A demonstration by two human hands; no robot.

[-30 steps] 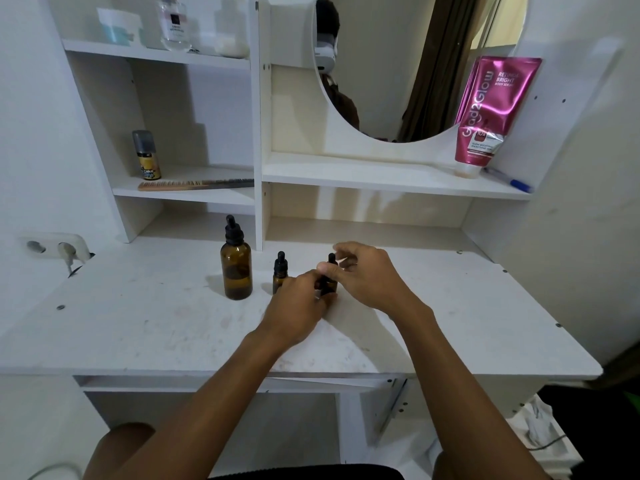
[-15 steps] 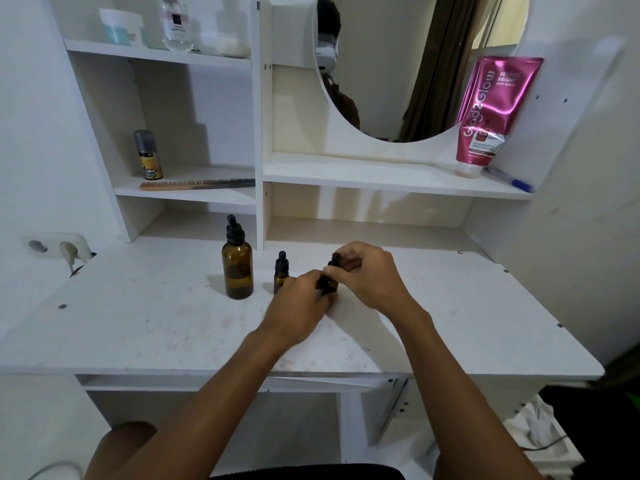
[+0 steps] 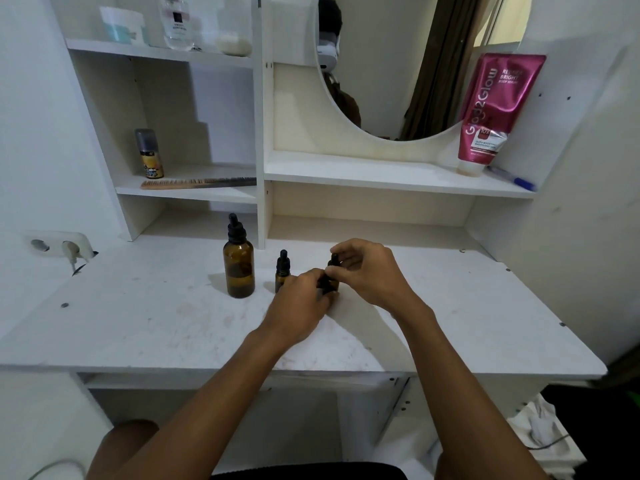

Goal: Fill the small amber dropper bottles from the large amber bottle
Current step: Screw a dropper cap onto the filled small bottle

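White bench (image 3: pixel 138 327) carries it all. Your left hand (image 3: pixel 298 308) grips the small dropper bottle (image 3: pixel 327 285) low; your right hand (image 3: pixel 367 271) pinches its cap (image 3: pixel 334 259). Keep the body steady, twist only the cap. Beyond, leftward, the large amber bottle (image 3: pixel 239 270) stands capped.

small dropper bottle (image 3: pixel 330 285) sits between both hands, low at the white desk (image 3: pixel 138 323); base hidden. left hand (image 3: pixel 298 306) grips its body from the near side. right hand (image 3: pixel 370 271) curls its fingers round the black cap. second small dropper bottle (image 3: pixel 283 271) is upright and capped, just left of the left hand. large amber bottle (image 3: pixel 239 268) is upright further left, dropper cap on. shelves behind hold a pink tube (image 3: pixel 491 109), blue pen (image 3: pixel 509 178), comb (image 3: pixel 197 183) and spray can (image 3: pixel 149 154).
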